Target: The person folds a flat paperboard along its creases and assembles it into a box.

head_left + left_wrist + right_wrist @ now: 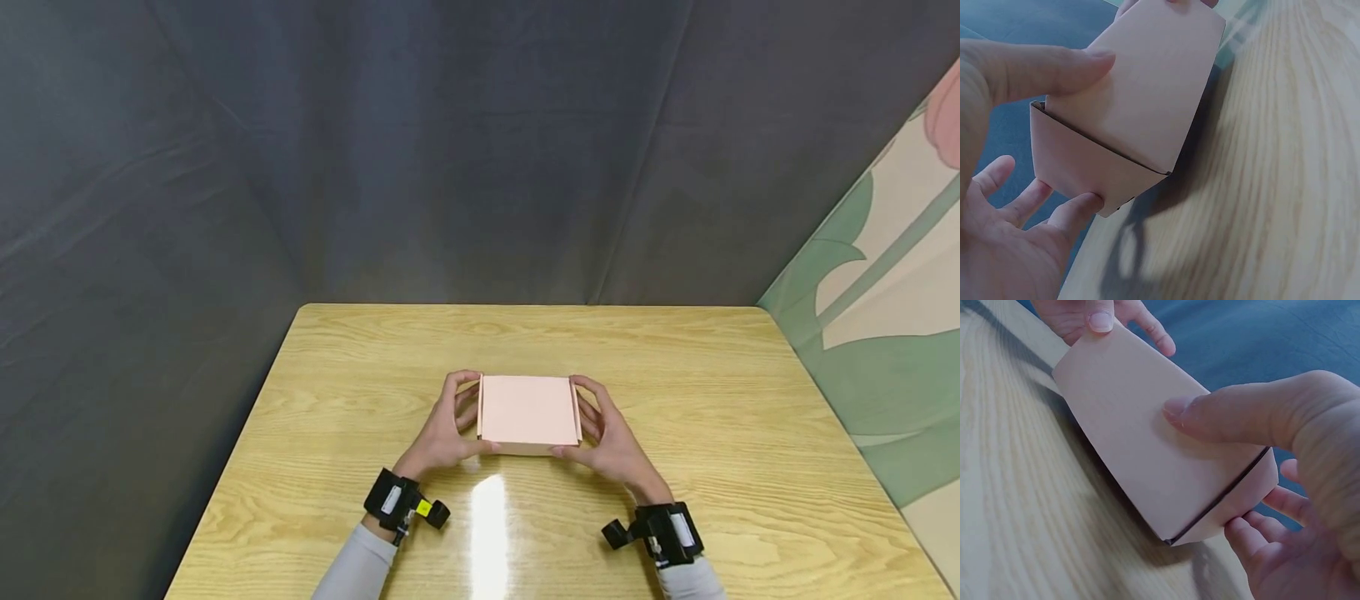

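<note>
A small pale pink cardboard box with its lid down is held between both hands over the wooden table. My left hand grips its left end, thumb on the near side and fingers at the end and far corner. At the opposite end, my right hand holds it the same way. In the left wrist view the left thumb presses flat on a broad face of the box. The right wrist view shows the right thumb on that same face. Shadow falls beneath the box; whether it touches the table, I cannot tell.
The light wood table reflects a bright streak of light near its front. Dark grey curtain hangs behind and to the left. On the right is a fabric with green leaves and a pink flower. Each wrist wears a black camera mount.
</note>
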`<state>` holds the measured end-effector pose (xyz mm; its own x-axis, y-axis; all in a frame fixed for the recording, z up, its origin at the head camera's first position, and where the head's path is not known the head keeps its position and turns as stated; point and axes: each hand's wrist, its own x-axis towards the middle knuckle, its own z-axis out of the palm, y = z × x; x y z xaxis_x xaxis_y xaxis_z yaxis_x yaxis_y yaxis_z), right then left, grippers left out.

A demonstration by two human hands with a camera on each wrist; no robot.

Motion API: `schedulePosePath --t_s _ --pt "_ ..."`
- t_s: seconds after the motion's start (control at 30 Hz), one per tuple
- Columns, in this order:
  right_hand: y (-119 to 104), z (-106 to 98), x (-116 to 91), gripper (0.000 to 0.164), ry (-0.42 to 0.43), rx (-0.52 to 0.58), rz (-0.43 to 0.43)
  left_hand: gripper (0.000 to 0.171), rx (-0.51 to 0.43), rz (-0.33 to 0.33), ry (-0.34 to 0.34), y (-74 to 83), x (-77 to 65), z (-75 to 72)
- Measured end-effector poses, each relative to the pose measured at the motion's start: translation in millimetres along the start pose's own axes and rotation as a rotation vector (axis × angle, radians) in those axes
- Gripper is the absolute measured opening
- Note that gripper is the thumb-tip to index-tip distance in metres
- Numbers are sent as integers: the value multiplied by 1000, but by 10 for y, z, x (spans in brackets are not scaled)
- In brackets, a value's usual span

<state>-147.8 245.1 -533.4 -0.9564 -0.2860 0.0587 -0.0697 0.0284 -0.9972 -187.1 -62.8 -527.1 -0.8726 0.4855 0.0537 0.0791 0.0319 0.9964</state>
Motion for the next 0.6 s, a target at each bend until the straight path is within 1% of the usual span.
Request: schedulePosePath --t_s 0.17,0.37,0.5,0.6 --pt "15 33 -8 120 6 13 34 111 -20 -28 0 -35 -21 -11" --pt "24 30 -8 118 7 17 72 108 -16 -3 11 -81 -46 -6" --pt "21 19 4 119 -1 26 82 106 -20 -3 19 -105 -51 -3" --pt "19 14 14 119 -3 19 85 106 -6 -4 19 -113 -40 -11"
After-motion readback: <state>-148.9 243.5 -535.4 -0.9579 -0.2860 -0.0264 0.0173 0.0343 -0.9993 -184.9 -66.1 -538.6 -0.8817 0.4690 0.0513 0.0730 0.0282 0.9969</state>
